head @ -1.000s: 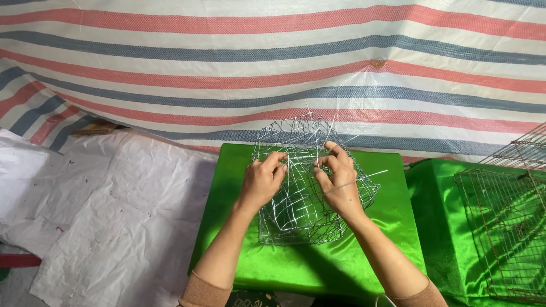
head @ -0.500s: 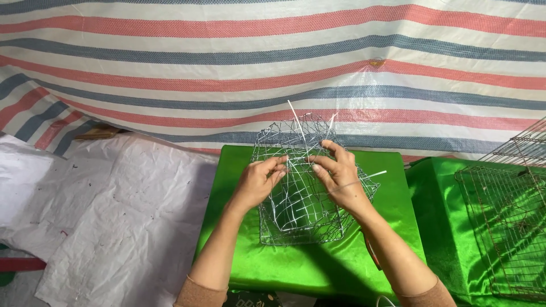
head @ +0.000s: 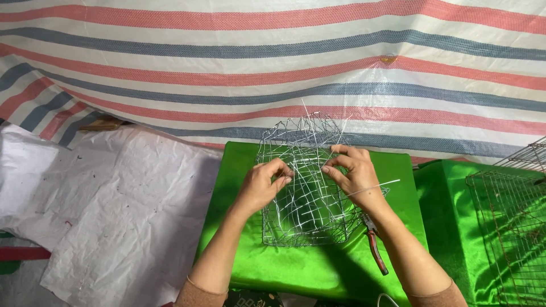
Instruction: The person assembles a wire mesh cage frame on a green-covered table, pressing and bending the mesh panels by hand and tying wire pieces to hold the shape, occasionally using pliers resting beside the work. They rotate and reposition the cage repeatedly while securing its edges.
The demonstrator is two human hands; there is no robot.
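Step in hand, my read: weaving/bending the mesh wall of a wire basket (head: pixel 304 190), approx mid-build. Base and lower sides look closed, top edge is still ragged w/ loose wire ends sticking up at the back.

Basket is sitting on the green cloth (head: pixel 244 187) covering a low table, roughly centred, right in front of the person.

Left hand (head: pixel 263 185) is pinching a wire on the near-left upper part of the basket, fingers curled tight, thumb against forefinger. Right hand (head: pixel 355 173) is gripping wires at the upper right side, fingers bent over the mesh, narrow grip. One long loose wire (head: pixel 372 189) is poking out sideways past the right wrist; can't tell if the hand is actually holding that one.

Red-handled pliers (head: pixel 375 250) are lying on the cloth just beside the right forearm, not in use.

Another wire cage (head: pixel 512 227) is standing on green cloth to the right, well apart. Striped tarp (head: pixel 273 57) behind, white sheet (head: pixel 114 210) to the left.

Next move prob calls for: both hands holding tension while crossing the pinched wires, left steadying the frame so the wall isn't collapsing. Stray ends likely need the pliers. Risk: sharp tips near the fingers.
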